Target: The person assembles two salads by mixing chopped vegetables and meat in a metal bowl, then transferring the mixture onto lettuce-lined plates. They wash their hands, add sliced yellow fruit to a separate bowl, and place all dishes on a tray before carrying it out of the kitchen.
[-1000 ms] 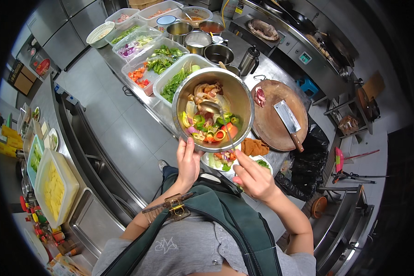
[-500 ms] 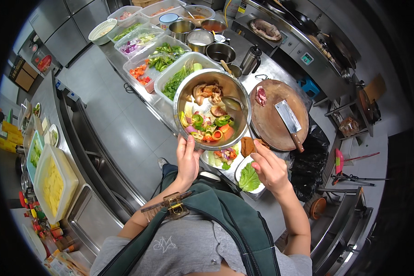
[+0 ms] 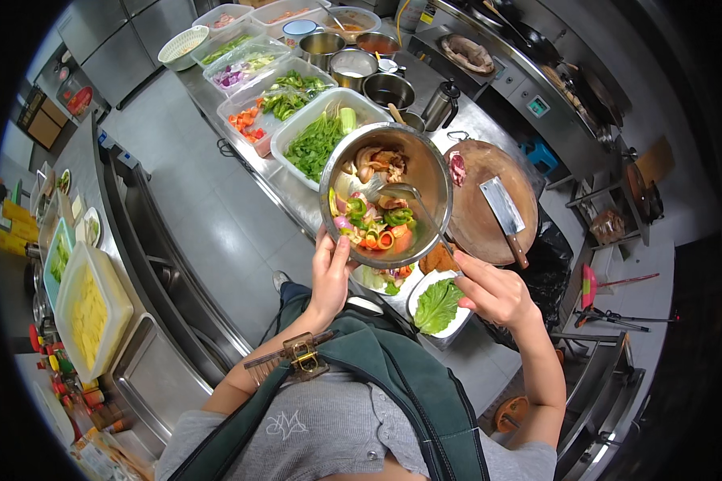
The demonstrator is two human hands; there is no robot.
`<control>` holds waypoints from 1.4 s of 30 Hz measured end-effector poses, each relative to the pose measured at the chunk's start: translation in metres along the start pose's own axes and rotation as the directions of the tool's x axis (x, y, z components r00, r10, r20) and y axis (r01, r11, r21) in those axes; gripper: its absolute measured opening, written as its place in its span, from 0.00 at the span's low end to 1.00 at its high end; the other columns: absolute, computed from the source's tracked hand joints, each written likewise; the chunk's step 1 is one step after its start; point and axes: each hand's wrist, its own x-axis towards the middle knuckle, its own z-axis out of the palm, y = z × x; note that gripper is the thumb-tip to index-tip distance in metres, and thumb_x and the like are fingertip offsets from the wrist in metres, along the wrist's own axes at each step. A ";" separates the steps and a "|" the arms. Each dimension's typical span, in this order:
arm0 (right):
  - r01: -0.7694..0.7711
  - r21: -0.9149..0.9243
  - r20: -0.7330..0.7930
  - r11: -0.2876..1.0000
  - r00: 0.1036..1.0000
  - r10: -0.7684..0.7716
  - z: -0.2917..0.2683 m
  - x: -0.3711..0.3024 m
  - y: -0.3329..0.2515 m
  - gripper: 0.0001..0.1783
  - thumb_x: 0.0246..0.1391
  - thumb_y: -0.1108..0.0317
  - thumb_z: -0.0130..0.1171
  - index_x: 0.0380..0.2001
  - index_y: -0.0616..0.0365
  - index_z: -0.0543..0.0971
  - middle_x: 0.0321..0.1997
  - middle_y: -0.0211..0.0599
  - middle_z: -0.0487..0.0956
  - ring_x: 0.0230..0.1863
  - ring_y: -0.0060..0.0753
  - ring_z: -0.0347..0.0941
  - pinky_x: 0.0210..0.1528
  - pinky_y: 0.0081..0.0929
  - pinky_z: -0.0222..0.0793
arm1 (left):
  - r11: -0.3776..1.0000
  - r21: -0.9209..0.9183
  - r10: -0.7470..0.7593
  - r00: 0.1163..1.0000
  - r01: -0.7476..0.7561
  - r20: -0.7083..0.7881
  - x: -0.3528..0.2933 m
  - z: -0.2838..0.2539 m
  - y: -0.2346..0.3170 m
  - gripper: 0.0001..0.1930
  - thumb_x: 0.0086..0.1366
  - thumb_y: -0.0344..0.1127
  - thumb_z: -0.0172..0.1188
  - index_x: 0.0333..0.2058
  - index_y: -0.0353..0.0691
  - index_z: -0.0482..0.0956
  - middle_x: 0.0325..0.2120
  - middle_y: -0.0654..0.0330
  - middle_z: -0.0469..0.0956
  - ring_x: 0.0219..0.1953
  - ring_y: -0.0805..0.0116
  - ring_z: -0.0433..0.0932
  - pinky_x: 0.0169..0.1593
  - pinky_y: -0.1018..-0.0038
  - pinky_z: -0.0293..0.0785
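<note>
My left hand (image 3: 329, 268) grips the near left rim of a steel mixing bowl (image 3: 435, 172), holding it tilted toward me above the counter. Inside lie browned meat slices (image 3: 379, 163) and cut vegetables (image 3: 377, 224), among them green and red pepper rings and purple onion. A metal spoon (image 3: 399, 191) dips into the bowl, and my right hand (image 3: 493, 293) is closed round its handle. Below the bowl stands a white dish with a lettuce leaf (image 3: 437, 307). Beside that, a plate of chopped vegetables (image 3: 389, 280) is partly hidden by the bowl.
Right of the bowl, a cleaver (image 3: 501, 204) and a piece of raw meat (image 3: 457, 168) rest on a round chopping board (image 3: 477, 232). Tubs of vegetables (image 3: 309, 148) and steel pots (image 3: 387, 92) line the counter's far part. A thermal jug (image 3: 441, 104) stands near the board.
The bowl and my left hand have shifted slightly right. My right hand has moved right and a little down, and the spoon's bowl has shifted left and down inside the mixing bowl.
</note>
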 end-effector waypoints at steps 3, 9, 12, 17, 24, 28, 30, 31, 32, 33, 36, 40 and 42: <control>0.055 0.021 0.052 0.998 0.997 -0.056 -0.012 0.001 -0.002 0.15 0.48 0.69 0.60 0.39 0.65 0.76 0.46 0.53 0.76 0.44 0.50 0.76 0.39 0.35 0.77 | 0.999 -0.048 -0.001 1.000 0.001 -0.005 0.001 -0.001 -0.001 0.18 0.71 0.34 0.42 0.54 0.29 0.63 0.57 0.66 0.53 0.55 0.66 0.67 0.53 0.65 0.72; 0.115 -0.138 0.096 0.984 0.990 -0.102 -0.018 -0.006 0.006 0.17 0.52 0.59 0.57 0.27 0.66 0.75 0.43 0.55 0.76 0.42 0.47 0.77 0.38 0.30 0.76 | 1.000 0.028 0.014 0.999 -0.013 -0.030 0.001 -0.002 -0.003 0.18 0.70 0.35 0.43 0.53 0.29 0.65 0.60 0.64 0.50 0.56 0.68 0.65 0.51 0.69 0.73; 0.131 -0.147 0.094 0.980 0.989 -0.118 -0.015 -0.002 0.009 0.15 0.50 0.62 0.58 0.30 0.66 0.75 0.44 0.54 0.76 0.43 0.48 0.77 0.38 0.31 0.76 | 0.995 0.091 0.032 0.999 -0.030 -0.023 0.001 -0.003 -0.005 0.17 0.70 0.35 0.44 0.52 0.30 0.66 0.62 0.63 0.48 0.57 0.69 0.64 0.51 0.72 0.72; 0.145 -0.054 0.079 0.988 0.987 -0.141 -0.011 0.014 0.008 0.15 0.47 0.67 0.60 0.37 0.65 0.76 0.45 0.54 0.76 0.44 0.49 0.77 0.39 0.33 0.77 | 0.994 0.099 0.051 0.998 -0.053 0.025 -0.001 -0.005 -0.008 0.17 0.70 0.35 0.45 0.52 0.31 0.68 0.63 0.61 0.47 0.59 0.69 0.60 0.54 0.74 0.68; 0.169 -0.060 0.163 0.984 0.974 -0.158 -0.016 0.015 -0.006 0.18 0.46 0.69 0.61 0.41 0.65 0.75 0.47 0.54 0.76 0.46 0.49 0.75 0.43 0.32 0.76 | 0.988 0.140 0.066 0.998 -0.063 -0.021 -0.003 -0.005 -0.006 0.17 0.70 0.35 0.45 0.52 0.30 0.68 0.63 0.59 0.47 0.62 0.68 0.56 0.58 0.72 0.63; 0.150 -0.039 0.180 0.988 0.974 -0.140 -0.018 0.011 -0.011 0.18 0.46 0.69 0.62 0.41 0.64 0.75 0.48 0.53 0.75 0.48 0.49 0.75 0.45 0.31 0.75 | 1.000 -0.017 0.007 0.999 -0.008 -0.035 -0.005 -0.002 -0.004 0.18 0.69 0.35 0.45 0.53 0.30 0.68 0.63 0.59 0.47 0.64 0.67 0.51 0.62 0.70 0.55; 0.141 -0.055 0.168 0.988 0.977 -0.130 -0.017 0.011 -0.011 0.19 0.45 0.69 0.63 0.41 0.64 0.75 0.48 0.52 0.75 0.48 0.49 0.75 0.45 0.32 0.75 | 0.999 0.040 0.028 0.999 -0.027 -0.034 -0.005 -0.003 -0.004 0.18 0.69 0.35 0.46 0.53 0.30 0.68 0.64 0.58 0.47 0.65 0.67 0.50 0.63 0.70 0.53; 0.135 -0.063 0.161 0.989 0.979 -0.123 -0.018 0.010 -0.011 0.19 0.45 0.69 0.64 0.41 0.64 0.75 0.48 0.52 0.75 0.48 0.49 0.75 0.45 0.32 0.75 | 0.993 0.108 0.051 0.998 -0.048 -0.027 -0.004 -0.004 -0.005 0.18 0.69 0.35 0.46 0.53 0.30 0.68 0.64 0.59 0.47 0.65 0.67 0.50 0.63 0.70 0.53; 0.143 -0.058 0.162 0.988 0.978 -0.132 -0.017 0.010 -0.010 0.19 0.45 0.69 0.64 0.41 0.64 0.75 0.48 0.52 0.75 0.48 0.49 0.75 0.45 0.32 0.75 | 0.982 0.176 0.068 0.997 -0.064 -0.020 -0.004 -0.005 -0.006 0.18 0.69 0.35 0.46 0.53 0.30 0.68 0.64 0.59 0.47 0.65 0.67 0.50 0.63 0.70 0.53; 0.149 -0.054 0.163 0.987 0.977 -0.138 -0.017 0.010 -0.009 0.19 0.45 0.69 0.64 0.41 0.64 0.75 0.48 0.52 0.75 0.48 0.49 0.75 0.45 0.32 0.75 | 0.979 0.186 0.083 0.996 -0.079 -0.014 -0.004 -0.006 -0.007 0.17 0.69 0.36 0.47 0.51 0.31 0.70 0.64 0.58 0.46 0.65 0.67 0.50 0.63 0.70 0.53; 0.152 -0.044 0.166 0.987 0.976 -0.143 -0.017 0.009 -0.005 0.20 0.44 0.69 0.65 0.42 0.64 0.75 0.48 0.52 0.75 0.48 0.49 0.74 0.46 0.32 0.75 | 0.967 0.237 0.092 0.996 -0.090 0.003 -0.005 -0.007 -0.011 0.16 0.69 0.36 0.47 0.49 0.31 0.71 0.64 0.57 0.46 0.64 0.67 0.50 0.63 0.70 0.53; 0.166 -0.053 0.192 0.985 0.969 -0.153 -0.021 0.007 -0.004 0.21 0.44 0.68 0.66 0.42 0.64 0.74 0.48 0.52 0.75 0.48 0.49 0.74 0.46 0.32 0.75 | 0.970 0.228 0.089 0.996 -0.088 0.006 -0.006 -0.006 -0.010 0.16 0.69 0.36 0.47 0.48 0.30 0.71 0.64 0.57 0.46 0.64 0.67 0.51 0.62 0.70 0.55; 0.190 -0.059 0.225 0.980 0.959 -0.172 -0.025 0.007 -0.008 0.22 0.43 0.67 0.66 0.41 0.64 0.74 0.48 0.52 0.75 0.48 0.49 0.74 0.46 0.32 0.75 | 0.976 0.207 0.076 0.997 -0.072 -0.013 -0.007 -0.004 -0.008 0.16 0.69 0.36 0.47 0.49 0.30 0.70 0.64 0.58 0.46 0.64 0.68 0.52 0.61 0.70 0.57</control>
